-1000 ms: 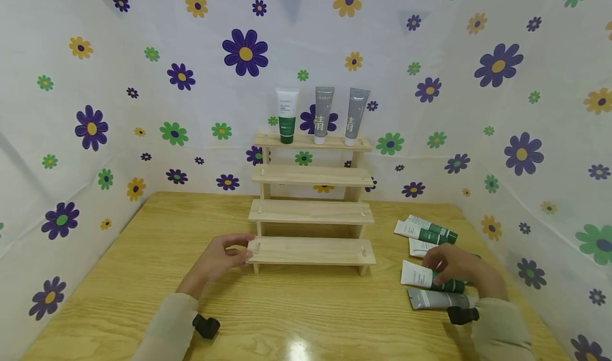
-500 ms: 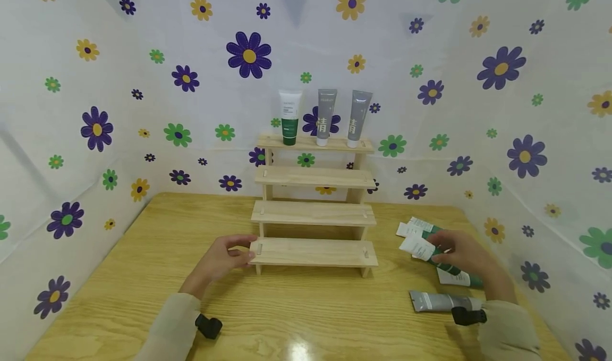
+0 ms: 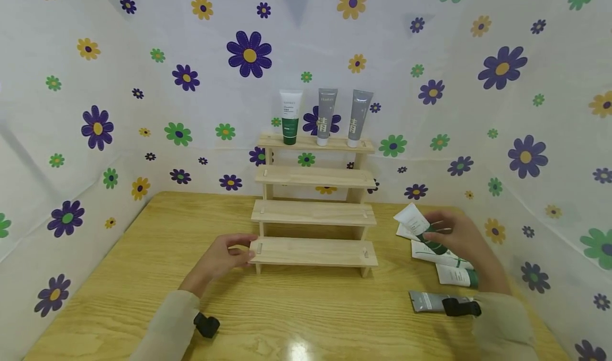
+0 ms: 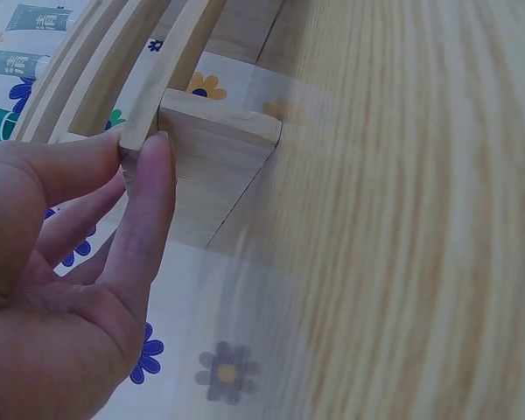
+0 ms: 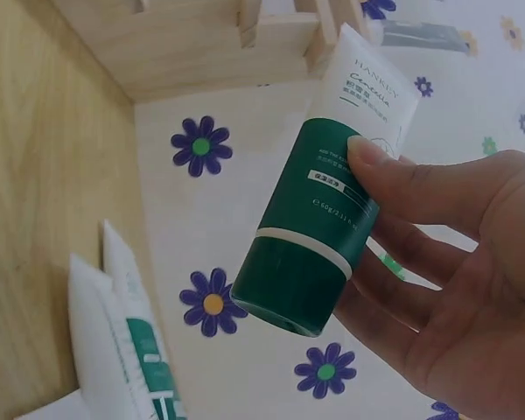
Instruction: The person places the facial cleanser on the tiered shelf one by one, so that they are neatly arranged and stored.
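Note:
My right hand (image 3: 456, 238) holds a white and green squeeze tube (image 3: 414, 220) tilted above the other tubes at the right. In the right wrist view the thumb presses the front of this tube (image 5: 319, 197), fingers behind it, dark green cap pointing down. My left hand (image 3: 221, 257) is at the left end of the lowest step of a wooden tiered display rack (image 3: 313, 250). Seen from the left wrist, thumb and a finger pinch the corner of that board (image 4: 140, 131). A white and green tube (image 3: 289, 117) and two grey tubes (image 3: 325, 117) stand on the top step.
Below my right hand, white and green tubes (image 3: 453, 275) lie on the wood-grain table (image 3: 268, 318). A grey tube (image 3: 425, 301) lies nearer the front, partly behind the black wrist camera (image 3: 461, 307). Flower-printed cloth (image 3: 201, 106) encloses the back and sides.
My right hand has picked up a white and green tube from beside the grey one, lifting it away from me and tilting it. My left hand keeps its place on the rack.

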Demonstrator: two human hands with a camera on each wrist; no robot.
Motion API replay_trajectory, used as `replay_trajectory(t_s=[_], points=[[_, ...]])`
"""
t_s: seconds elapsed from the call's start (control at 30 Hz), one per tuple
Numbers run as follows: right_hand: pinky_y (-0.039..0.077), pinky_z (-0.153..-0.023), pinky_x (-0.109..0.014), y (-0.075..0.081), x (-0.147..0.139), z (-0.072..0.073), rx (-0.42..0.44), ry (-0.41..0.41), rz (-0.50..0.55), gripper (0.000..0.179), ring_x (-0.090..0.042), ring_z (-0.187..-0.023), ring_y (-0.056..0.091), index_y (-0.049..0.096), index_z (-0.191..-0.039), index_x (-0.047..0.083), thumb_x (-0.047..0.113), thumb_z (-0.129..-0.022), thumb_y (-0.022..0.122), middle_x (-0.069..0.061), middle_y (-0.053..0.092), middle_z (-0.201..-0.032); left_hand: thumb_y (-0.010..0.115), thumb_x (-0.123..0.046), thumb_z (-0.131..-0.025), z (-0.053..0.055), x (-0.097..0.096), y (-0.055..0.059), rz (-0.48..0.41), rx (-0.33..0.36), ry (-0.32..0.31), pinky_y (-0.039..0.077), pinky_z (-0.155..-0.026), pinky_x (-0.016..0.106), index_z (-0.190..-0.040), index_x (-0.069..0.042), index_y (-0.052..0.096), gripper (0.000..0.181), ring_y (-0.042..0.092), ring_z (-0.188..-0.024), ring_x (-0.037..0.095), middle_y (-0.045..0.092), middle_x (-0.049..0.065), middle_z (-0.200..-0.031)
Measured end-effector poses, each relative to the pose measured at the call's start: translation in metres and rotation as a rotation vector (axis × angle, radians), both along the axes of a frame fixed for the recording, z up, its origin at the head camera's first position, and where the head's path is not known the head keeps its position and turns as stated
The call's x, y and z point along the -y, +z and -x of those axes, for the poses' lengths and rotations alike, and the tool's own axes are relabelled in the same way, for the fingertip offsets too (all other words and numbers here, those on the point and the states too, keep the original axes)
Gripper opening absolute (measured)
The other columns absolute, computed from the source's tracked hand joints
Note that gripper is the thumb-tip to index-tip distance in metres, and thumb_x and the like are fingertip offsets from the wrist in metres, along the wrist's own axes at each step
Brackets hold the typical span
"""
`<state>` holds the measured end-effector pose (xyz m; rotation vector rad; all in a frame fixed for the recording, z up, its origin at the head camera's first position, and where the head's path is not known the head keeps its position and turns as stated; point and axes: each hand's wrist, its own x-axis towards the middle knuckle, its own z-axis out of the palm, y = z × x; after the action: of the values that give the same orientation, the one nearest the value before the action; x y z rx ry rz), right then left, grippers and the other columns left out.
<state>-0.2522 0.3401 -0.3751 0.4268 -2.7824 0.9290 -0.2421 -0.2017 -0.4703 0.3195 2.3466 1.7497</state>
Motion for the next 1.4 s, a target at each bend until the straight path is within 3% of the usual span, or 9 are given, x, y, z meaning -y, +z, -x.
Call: replay_trajectory(t_s=[0.17, 0.27, 0.4, 0.47, 0.63, 0.7, 0.87, 1.03, 1.4], points=[[0.059, -0.081, -0.019, 0.012, 0.009, 0.003, -0.028, -0.042, 0.041, 0.040, -0.046, -0.108, 0.069, 0.063, -0.129, -0.004, 0.003, -0.091, 0.075, -0.028, 0.068, -0.125, 0.069, -0.009, -0.099, 0.000, 0.001, -0.001, -0.006, -0.010, -0.009, 0.064, -0.085, 0.031, -0.144, 0.000, 0.057, 0.048, 0.072, -0.102, 0.020, 0.056, 0.027, -0.145], [0.063, -0.087, -0.038, 0.021, 0.019, 0.005, -0.014, -0.077, 0.067, 0.042, -0.048, -0.111, 0.067, 0.061, -0.132, -0.003, 0.006, -0.093, 0.074, -0.028, 0.066, -0.128, 0.070, -0.009, -0.099, 0.000, 0.001, -0.001, -0.009, -0.012, -0.013, 0.064, -0.085, 0.032, -0.145, 0.001, 0.056, 0.049, 0.072, -0.102, 0.020, 0.055, 0.028, -0.145], [0.060, -0.093, -0.058, 0.031, 0.031, 0.011, -0.001, -0.111, 0.095, 0.044, -0.049, -0.115, 0.065, 0.059, -0.134, -0.003, 0.010, -0.095, 0.074, -0.029, 0.064, -0.132, 0.069, -0.009, -0.099, 0.000, 0.002, -0.001, -0.010, -0.014, -0.015, 0.064, -0.086, 0.031, -0.145, 0.001, 0.056, 0.049, 0.072, -0.103, 0.021, 0.055, 0.028, -0.146], [0.060, -0.093, -0.056, 0.035, 0.037, 0.014, 0.001, -0.117, 0.116, 0.045, -0.049, -0.116, 0.065, 0.059, -0.135, -0.002, 0.011, -0.095, 0.074, -0.028, 0.064, -0.133, 0.069, -0.008, -0.099, 0.000, 0.002, -0.001, -0.009, -0.017, -0.017, 0.064, -0.086, 0.031, -0.145, 0.001, 0.056, 0.049, 0.072, -0.103, 0.021, 0.055, 0.028, -0.146], [0.058, -0.089, -0.035, 0.045, 0.052, 0.022, -0.024, -0.088, 0.173, 0.047, -0.044, -0.115, 0.066, 0.059, -0.137, 0.000, 0.011, -0.094, 0.075, -0.026, 0.065, -0.133, 0.069, -0.008, -0.098, -0.001, 0.002, -0.002, -0.008, -0.020, -0.018, 0.064, -0.085, 0.031, -0.145, 0.002, 0.056, 0.049, 0.072, -0.103, 0.021, 0.054, 0.028, -0.146], [0.056, -0.090, -0.032, 0.048, 0.058, 0.024, -0.036, -0.081, 0.188, 0.048, -0.044, -0.115, 0.067, 0.058, -0.137, 0.000, 0.013, -0.095, 0.075, -0.026, 0.065, -0.133, 0.069, -0.008, -0.098, -0.001, 0.002, -0.003, -0.008, -0.019, -0.018, 0.064, -0.086, 0.031, -0.145, 0.001, 0.056, 0.049, 0.072, -0.104, 0.021, 0.054, 0.028, -0.147], [0.058, -0.097, -0.048, 0.055, 0.072, 0.030, -0.041, -0.082, 0.239, 0.049, -0.045, -0.116, 0.067, 0.057, -0.140, 0.002, 0.013, -0.095, 0.074, -0.026, 0.064, -0.136, 0.070, -0.008, -0.098, 0.000, 0.001, -0.003, -0.010, -0.018, -0.022, 0.064, -0.086, 0.032, -0.144, 0.001, 0.056, 0.049, 0.072, -0.104, 0.021, 0.054, 0.028, -0.148], [0.051, -0.107, -0.063, 0.061, 0.085, 0.034, -0.017, -0.079, 0.310, 0.051, -0.048, -0.123, 0.063, 0.055, -0.142, 0.002, 0.014, -0.096, 0.074, -0.027, 0.061, -0.140, 0.070, -0.009, -0.098, -0.001, 0.001, -0.002, -0.014, -0.015, -0.023, 0.064, -0.086, 0.032, -0.145, 0.001, 0.056, 0.049, 0.072, -0.104, 0.021, 0.054, 0.028, -0.147], [0.047, -0.112, -0.062, 0.072, 0.109, 0.043, 0.001, -0.075, 0.392, 0.052, -0.046, -0.126, 0.062, 0.053, -0.142, 0.003, 0.011, -0.095, 0.074, -0.026, 0.062, -0.139, 0.070, -0.011, -0.099, 0.000, 0.002, 0.000, -0.019, -0.008, -0.025, 0.064, -0.087, 0.032, -0.146, 0.000, 0.055, 0.051, 0.072, -0.103, 0.021, 0.054, 0.027, -0.147]])
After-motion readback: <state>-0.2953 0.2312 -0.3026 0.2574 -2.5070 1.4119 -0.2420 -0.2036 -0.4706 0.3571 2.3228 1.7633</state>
